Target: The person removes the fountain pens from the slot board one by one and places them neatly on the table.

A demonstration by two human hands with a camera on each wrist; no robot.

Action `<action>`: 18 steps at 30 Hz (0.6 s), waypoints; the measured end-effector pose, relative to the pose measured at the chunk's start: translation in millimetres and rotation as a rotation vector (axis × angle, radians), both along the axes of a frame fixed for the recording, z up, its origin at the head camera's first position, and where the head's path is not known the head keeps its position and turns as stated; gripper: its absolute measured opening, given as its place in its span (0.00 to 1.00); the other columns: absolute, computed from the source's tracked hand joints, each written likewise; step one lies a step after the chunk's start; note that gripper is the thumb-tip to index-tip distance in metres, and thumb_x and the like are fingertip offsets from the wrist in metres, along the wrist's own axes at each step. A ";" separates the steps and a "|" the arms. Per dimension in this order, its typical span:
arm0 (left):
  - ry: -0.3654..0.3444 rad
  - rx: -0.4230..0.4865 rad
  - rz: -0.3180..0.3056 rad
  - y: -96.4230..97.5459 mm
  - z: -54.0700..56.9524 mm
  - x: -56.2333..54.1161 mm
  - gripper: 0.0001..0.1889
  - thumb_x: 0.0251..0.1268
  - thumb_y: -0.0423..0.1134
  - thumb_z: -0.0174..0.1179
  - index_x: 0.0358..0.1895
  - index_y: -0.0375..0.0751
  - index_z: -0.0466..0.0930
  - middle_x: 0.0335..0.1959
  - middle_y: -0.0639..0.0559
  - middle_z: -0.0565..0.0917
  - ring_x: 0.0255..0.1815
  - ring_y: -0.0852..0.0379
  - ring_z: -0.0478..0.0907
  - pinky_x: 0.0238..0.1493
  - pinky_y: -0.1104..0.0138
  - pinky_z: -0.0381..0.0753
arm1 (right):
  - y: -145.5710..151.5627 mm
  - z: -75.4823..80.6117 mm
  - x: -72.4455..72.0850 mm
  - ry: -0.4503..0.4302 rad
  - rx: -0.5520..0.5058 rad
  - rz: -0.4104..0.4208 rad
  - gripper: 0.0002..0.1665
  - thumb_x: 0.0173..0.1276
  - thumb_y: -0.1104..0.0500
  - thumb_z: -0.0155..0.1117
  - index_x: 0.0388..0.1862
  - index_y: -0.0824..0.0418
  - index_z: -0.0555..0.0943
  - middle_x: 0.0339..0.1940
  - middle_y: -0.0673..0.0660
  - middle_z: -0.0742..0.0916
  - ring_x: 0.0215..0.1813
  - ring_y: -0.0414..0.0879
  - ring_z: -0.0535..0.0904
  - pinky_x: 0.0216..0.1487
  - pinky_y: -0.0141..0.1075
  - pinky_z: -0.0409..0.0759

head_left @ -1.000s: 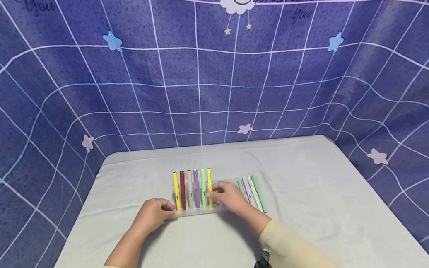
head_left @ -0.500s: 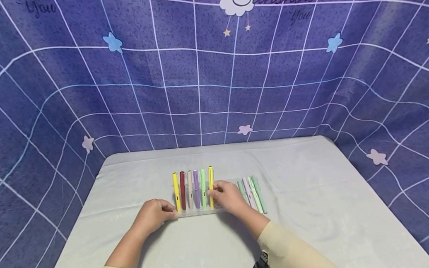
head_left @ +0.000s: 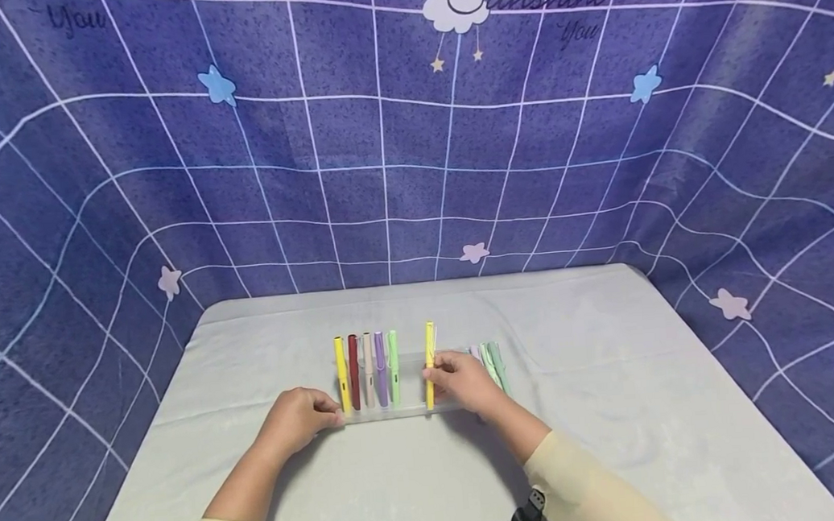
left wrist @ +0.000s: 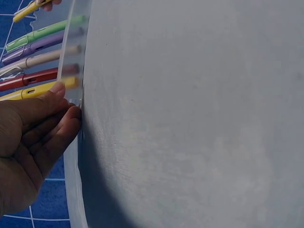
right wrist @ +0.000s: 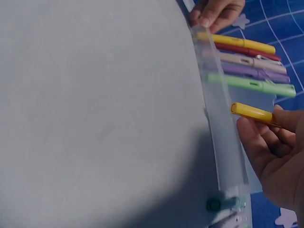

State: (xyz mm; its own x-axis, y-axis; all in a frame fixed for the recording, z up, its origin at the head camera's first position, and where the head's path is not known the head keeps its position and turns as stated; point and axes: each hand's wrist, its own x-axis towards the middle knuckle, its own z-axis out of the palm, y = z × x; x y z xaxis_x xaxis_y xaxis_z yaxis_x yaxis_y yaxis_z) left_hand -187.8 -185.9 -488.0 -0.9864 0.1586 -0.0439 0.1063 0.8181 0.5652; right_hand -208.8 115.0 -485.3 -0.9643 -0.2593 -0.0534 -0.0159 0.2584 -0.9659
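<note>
A clear plastic pen holder [head_left: 391,413] stands on the table with a row of pens in it: yellow [head_left: 342,375], dark red [head_left: 354,371], beige [head_left: 369,369], purple [head_left: 381,368] and light green [head_left: 394,367]. My left hand [head_left: 299,420] pinches the holder's front left corner, thumb on the rim. Between thumb and fingers, my right hand [head_left: 471,382] grips a second yellow pen [head_left: 429,348] upright over the right part of the holder. Its lower end [right wrist: 242,109] is apart from the light green pen and close over the holder's front lip.
Several pale green and lilac pens [head_left: 498,364] lie side by side right of the holder, partly behind my right hand. The table has a light grey cloth [head_left: 375,489]. A blue gridded curtain [head_left: 412,188] rises behind and at both sides.
My right hand has lifted the second yellow pen from beside the light green one and carried it to the right, leaving a gap. My left hand stays at the corner.
</note>
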 end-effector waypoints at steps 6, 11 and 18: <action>0.001 0.007 0.005 0.2 -1.6 -1.3 0.06 0.48 0.41 0.75 0.28 0.49 0.88 0.27 0.60 0.87 0.32 0.63 0.78 0.42 0.60 0.79 | 15.6 16.4 7.6 -0.018 0.018 0.011 0.11 0.72 0.65 0.58 0.40 0.77 0.76 0.38 0.75 0.84 0.40 0.69 0.83 0.43 0.58 0.83; 0.003 0.007 0.005 0.0 -2.2 -2.2 0.06 0.48 0.41 0.76 0.28 0.51 0.87 0.26 0.61 0.87 0.31 0.64 0.78 0.41 0.61 0.78 | 32.1 8.9 2.5 -0.029 0.047 -0.002 0.11 0.71 0.63 0.60 0.41 0.74 0.78 0.34 0.67 0.85 0.36 0.59 0.84 0.41 0.52 0.85; 0.013 0.007 0.001 -0.8 -2.1 -1.4 0.06 0.48 0.41 0.76 0.28 0.49 0.88 0.26 0.60 0.87 0.31 0.63 0.78 0.41 0.60 0.78 | 58.0 3.2 -4.3 -0.027 0.051 -0.011 0.13 0.70 0.60 0.62 0.39 0.73 0.79 0.33 0.62 0.85 0.34 0.50 0.84 0.40 0.47 0.86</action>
State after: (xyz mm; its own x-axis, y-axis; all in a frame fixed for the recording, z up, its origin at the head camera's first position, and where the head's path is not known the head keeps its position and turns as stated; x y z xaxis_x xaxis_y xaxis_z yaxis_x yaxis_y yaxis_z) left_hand -189.2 -186.7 -490.0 -0.9870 0.1580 -0.0304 0.1128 0.8142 0.5695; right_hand -213.2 173.1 -482.0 -0.9651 -0.2450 -0.0926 0.0133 0.3072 -0.9515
